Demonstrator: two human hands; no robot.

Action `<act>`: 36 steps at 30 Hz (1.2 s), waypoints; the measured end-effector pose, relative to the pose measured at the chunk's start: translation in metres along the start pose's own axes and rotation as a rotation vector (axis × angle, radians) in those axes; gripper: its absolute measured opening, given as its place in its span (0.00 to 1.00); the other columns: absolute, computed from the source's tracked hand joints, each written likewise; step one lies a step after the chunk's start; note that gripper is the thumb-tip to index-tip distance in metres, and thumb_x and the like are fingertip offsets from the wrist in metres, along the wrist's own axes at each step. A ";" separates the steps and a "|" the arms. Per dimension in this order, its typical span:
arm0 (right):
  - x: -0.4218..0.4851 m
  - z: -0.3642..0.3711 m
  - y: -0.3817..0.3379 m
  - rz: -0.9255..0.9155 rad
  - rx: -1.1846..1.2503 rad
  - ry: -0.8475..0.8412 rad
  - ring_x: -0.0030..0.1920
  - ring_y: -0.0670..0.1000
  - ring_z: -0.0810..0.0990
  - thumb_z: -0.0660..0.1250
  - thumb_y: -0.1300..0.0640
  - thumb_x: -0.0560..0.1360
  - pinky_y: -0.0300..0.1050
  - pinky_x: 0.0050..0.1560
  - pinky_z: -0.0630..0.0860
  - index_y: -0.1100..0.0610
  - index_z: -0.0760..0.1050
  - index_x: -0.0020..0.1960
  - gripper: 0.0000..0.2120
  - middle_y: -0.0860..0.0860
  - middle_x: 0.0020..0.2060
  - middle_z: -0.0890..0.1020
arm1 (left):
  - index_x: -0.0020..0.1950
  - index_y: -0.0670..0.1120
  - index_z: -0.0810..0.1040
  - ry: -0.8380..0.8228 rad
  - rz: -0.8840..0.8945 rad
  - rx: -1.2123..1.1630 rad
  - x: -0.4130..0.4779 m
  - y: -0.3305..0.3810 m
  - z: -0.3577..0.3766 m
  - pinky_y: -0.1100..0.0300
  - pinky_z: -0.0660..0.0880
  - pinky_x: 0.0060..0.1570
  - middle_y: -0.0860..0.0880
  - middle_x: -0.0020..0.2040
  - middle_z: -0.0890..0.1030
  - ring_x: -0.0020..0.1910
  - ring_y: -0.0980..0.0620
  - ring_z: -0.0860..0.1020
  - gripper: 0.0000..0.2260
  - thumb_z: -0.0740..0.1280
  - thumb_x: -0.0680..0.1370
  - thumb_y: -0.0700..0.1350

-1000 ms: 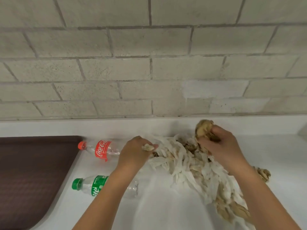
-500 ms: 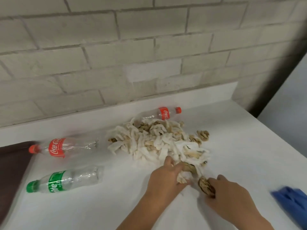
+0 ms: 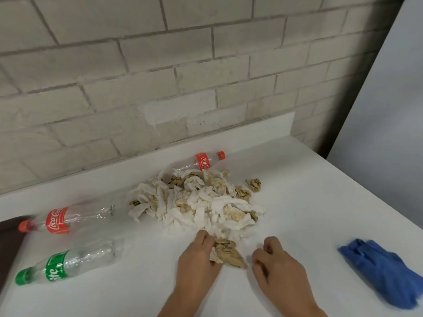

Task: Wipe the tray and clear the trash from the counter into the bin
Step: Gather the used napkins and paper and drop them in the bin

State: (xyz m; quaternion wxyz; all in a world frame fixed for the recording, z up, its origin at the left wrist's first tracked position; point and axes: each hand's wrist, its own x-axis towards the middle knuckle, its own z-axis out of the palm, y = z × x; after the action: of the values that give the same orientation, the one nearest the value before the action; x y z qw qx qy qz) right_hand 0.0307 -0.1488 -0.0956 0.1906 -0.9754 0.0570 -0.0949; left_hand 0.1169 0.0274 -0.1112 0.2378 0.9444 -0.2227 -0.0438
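Observation:
A heap of white and brown crumpled paper scraps [image 3: 196, 202] lies mid-counter. My left hand [image 3: 199, 259] is at the heap's near edge, its fingers curled round a brown paper wad [image 3: 229, 253]. My right hand [image 3: 277, 264] rests just right of that wad with loosely curled fingers and holds nothing. Three empty bottles lie on their sides: a Coca-Cola bottle [image 3: 64, 219] at the left, a Sprite bottle [image 3: 66, 264] in front of it, and a smaller Coca-Cola bottle [image 3: 203, 162] behind the heap. Only a corner of the dark brown tray [image 3: 6, 232] shows at the left edge.
A crumpled blue cloth [image 3: 384, 268] lies on the white counter [image 3: 309, 213] at the right. Two loose brown wads [image 3: 253, 184] sit at the heap's right side. A brick wall runs along the back. The counter ends at the right, beside a grey wall.
Both hands dropped from the top of the heap to its near edge. My right hand let go of the brown wad, which now lies under my left fingers. The view swung right.

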 end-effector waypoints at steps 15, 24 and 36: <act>0.070 0.000 -0.013 0.016 -0.047 -0.292 0.52 0.52 0.78 0.61 0.38 0.75 0.43 0.46 0.74 0.47 0.64 0.71 0.28 0.51 0.63 0.68 | 0.52 0.52 0.81 0.278 -0.064 0.107 -0.030 -0.011 -0.036 0.64 0.71 0.28 0.47 0.51 0.77 0.41 0.47 0.80 0.30 0.70 0.56 0.27; 0.058 -0.010 -0.013 0.060 0.118 -0.186 0.37 0.47 0.75 0.67 0.49 0.71 0.35 0.30 0.65 0.47 0.75 0.45 0.04 0.44 0.41 0.78 | 0.43 0.52 0.81 0.206 0.089 0.334 -0.028 0.006 -0.020 0.58 0.75 0.36 0.46 0.55 0.77 0.45 0.47 0.76 0.26 0.80 0.47 0.40; 0.066 -0.091 -0.017 0.231 0.892 -0.077 0.34 0.41 0.78 0.77 0.54 0.66 0.34 0.35 0.73 0.47 0.82 0.44 0.08 0.42 0.40 0.80 | 0.46 0.53 0.79 0.258 0.092 0.241 -0.043 -0.002 0.008 0.53 0.73 0.49 0.51 0.54 0.78 0.51 0.48 0.76 0.15 0.64 0.69 0.62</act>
State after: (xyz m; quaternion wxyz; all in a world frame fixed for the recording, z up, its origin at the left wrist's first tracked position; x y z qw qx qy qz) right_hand 0.0779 -0.1757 0.0041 0.6029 -0.7882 0.1117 -0.0521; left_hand 0.0780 0.0446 -0.1203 0.1514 0.9527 -0.2368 0.1157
